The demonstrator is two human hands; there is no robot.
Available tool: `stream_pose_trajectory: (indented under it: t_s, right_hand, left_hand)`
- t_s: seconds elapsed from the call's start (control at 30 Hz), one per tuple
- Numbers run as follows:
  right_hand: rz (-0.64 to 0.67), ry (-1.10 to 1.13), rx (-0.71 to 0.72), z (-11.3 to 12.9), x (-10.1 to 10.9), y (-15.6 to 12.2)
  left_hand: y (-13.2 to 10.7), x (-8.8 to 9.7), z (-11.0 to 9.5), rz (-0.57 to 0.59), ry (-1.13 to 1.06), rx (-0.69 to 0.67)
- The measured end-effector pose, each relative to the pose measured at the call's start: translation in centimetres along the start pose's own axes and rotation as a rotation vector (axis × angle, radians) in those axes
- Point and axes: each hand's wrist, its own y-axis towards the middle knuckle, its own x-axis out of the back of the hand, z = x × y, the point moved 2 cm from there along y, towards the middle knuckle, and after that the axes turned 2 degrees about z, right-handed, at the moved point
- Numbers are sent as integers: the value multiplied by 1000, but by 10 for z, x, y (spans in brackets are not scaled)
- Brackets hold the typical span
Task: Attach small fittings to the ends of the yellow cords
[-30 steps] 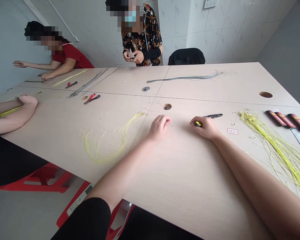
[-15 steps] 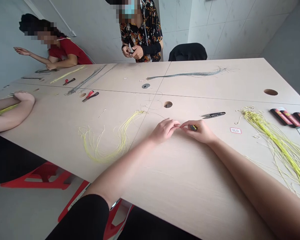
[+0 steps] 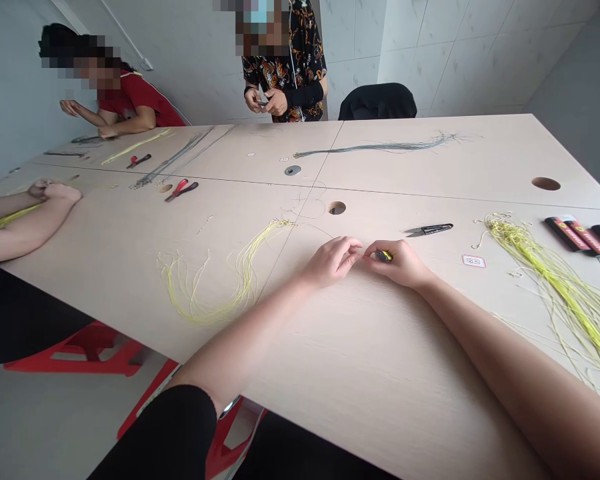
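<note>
My left hand is closed in a pinch in the middle of the table. A thin cord runs to its fingers from the far side; the pinched end is too small to see clearly. Almost touching it, my right hand is wrapped round a small black-and-yellow object, of which only the end shows. Left of my hands lies a loose bundle of yellow cords. Beyond my right hand are black thread snips. A bigger bundle of yellow cords spreads out at the right.
A small red-edged label and several red-and-black packs lie at the right. Red-handled pliers, grey cords and a cable hole are farther off. Co-workers' arms rest on the table at the left.
My fingertips have drawn slightly apart, the left fingers opening a little. The black-and-yellow object has shifted slightly left in my right hand. At the far left, a co-worker's raised hand has moved right.
</note>
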Motion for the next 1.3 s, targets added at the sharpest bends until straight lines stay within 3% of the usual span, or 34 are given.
stream_pose_trajectory:
  t_s: [0.13,0.4,0.63,0.9,1.3]
  right_hand:
    - [-80,45,-47,-4,2,1]
    - [-129,138,-89,-6,1,3]
    - [-117,103,-68,-6,0,2]
    - [-102,51,-60,-7,1,4]
    - [-118,38,-86,-8,0,5]
  left_hand:
    - [0,1,-4,-23,-183,254]
    - [4,-5,-11,35,-184,400]
    - [5,-7,-8,20,-188,403]
    - [2,-8,-3,9,-318,553]
    - [3,-4,-6,-97,-311,460]
